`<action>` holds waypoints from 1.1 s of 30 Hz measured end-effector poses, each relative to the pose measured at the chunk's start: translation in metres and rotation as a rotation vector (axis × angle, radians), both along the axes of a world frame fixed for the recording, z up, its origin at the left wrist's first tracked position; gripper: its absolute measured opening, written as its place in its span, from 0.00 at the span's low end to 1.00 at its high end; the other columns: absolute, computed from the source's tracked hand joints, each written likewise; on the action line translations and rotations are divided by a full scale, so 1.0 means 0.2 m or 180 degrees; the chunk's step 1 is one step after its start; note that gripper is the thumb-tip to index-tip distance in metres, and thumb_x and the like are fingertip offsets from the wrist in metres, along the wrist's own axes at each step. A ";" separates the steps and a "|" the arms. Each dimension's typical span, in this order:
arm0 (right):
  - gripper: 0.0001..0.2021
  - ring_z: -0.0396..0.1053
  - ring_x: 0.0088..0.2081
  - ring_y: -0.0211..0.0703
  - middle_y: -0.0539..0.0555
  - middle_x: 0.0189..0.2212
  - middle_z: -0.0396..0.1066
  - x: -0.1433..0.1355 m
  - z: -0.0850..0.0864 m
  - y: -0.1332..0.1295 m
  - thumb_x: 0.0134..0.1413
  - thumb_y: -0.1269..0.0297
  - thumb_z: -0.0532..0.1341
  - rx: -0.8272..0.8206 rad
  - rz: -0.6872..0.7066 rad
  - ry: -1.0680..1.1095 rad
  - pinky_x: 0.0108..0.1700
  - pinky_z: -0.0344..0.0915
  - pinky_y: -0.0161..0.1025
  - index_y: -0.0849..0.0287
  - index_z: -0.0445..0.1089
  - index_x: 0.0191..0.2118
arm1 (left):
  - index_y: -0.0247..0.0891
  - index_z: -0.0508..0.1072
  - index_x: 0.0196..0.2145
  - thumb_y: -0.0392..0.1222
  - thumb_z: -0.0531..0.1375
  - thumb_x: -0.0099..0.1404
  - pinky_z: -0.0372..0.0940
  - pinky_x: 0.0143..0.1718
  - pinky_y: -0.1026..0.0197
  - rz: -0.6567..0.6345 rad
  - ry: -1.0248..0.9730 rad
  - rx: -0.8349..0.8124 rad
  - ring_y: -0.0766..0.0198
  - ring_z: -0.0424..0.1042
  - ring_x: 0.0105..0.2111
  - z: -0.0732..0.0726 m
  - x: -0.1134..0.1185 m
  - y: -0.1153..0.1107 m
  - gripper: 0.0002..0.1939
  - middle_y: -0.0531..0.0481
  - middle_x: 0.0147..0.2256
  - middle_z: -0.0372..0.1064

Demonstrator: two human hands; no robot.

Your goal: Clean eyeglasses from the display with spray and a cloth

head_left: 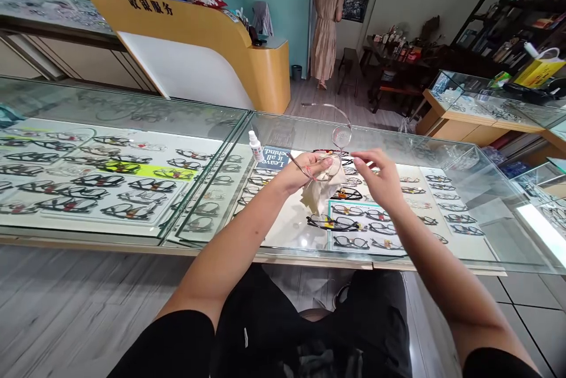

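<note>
My left hand [303, 173] is closed on a pair of eyeglasses [342, 137] and a pale cleaning cloth [315, 196], above the glass display counter. One round lens stands up past my fingers, and its thin temple arm curves away to the left. The cloth covers part of the other lens and hangs below the hand. Just right of the glasses is my right hand [384, 180], with thumb and fingers apart and nothing visible in it. A small white spray bottle [256, 147] stands on the counter, left of my left hand.
Beneath the glass top of the counter [283, 251] lie rows of spectacle frames [338, 223] and a dark printed card [276, 157]. Another display case [110, 222] adjoins on the left. Beyond are a wooden reception desk [267, 74] and a person [327, 18] in a doorway.
</note>
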State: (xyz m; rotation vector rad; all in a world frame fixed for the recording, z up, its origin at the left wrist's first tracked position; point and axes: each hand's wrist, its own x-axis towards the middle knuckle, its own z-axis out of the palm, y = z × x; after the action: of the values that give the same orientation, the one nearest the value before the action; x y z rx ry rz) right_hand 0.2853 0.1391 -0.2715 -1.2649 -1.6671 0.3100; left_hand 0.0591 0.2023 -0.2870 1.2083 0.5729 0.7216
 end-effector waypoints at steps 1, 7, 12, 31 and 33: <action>0.14 0.74 0.45 0.50 0.57 0.45 0.81 -0.02 -0.03 0.03 0.67 0.51 0.66 -0.0450 0.0229 0.0625 0.50 0.70 0.50 0.53 0.84 0.47 | 0.30 0.80 0.36 0.63 0.77 0.55 0.63 0.32 0.64 0.0030 0.0000 0.0046 0.66 0.73 0.30 0.00 0.01 0.00 0.30 0.45 0.33 0.77; 0.16 0.67 0.35 0.39 0.53 0.41 0.82 -0.11 -0.15 0.15 0.46 0.48 0.79 -0.1554 0.1135 0.2688 0.41 0.66 0.40 0.53 0.85 0.33 | 0.31 0.77 0.33 0.64 0.77 0.54 0.59 0.29 0.65 0.0078 0.0175 0.0097 0.70 0.66 0.25 -0.04 0.04 -0.02 0.30 0.52 0.27 0.71; 0.19 0.55 0.27 0.35 0.50 0.29 0.75 -0.11 -0.20 0.14 0.39 0.48 0.82 -0.1685 0.1018 0.3054 0.29 0.56 0.37 0.55 0.84 0.33 | 0.32 0.78 0.35 0.64 0.76 0.55 0.60 0.29 0.65 0.0089 0.0238 0.0079 0.69 0.67 0.26 -0.09 0.07 -0.02 0.30 0.51 0.29 0.72; 0.24 0.47 0.22 0.30 0.44 0.19 0.63 -0.11 -0.19 0.12 0.36 0.45 0.82 -0.1946 0.1069 0.3103 0.23 0.45 0.35 0.58 0.84 0.35 | 0.30 0.81 0.45 0.45 0.83 0.44 0.65 0.34 0.64 -0.0016 -0.0025 -0.0246 0.66 0.73 0.30 -0.09 0.11 -0.08 0.32 0.48 0.34 0.77; 0.24 0.48 0.22 0.31 0.44 0.19 0.64 -0.11 -0.19 0.12 0.37 0.45 0.82 -0.1963 0.1069 0.3045 0.23 0.46 0.35 0.58 0.84 0.35 | 0.30 0.80 0.41 0.46 0.83 0.44 0.62 0.32 0.65 0.0095 0.0033 -0.0187 0.68 0.69 0.28 -0.08 0.12 -0.09 0.30 0.52 0.30 0.74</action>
State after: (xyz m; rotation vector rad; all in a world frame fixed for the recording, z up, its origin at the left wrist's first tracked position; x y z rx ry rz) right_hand 0.2623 0.1624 -0.3095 -0.9688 -0.9330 1.4656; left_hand 0.0823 0.1850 -0.3029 1.1518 0.6178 0.7195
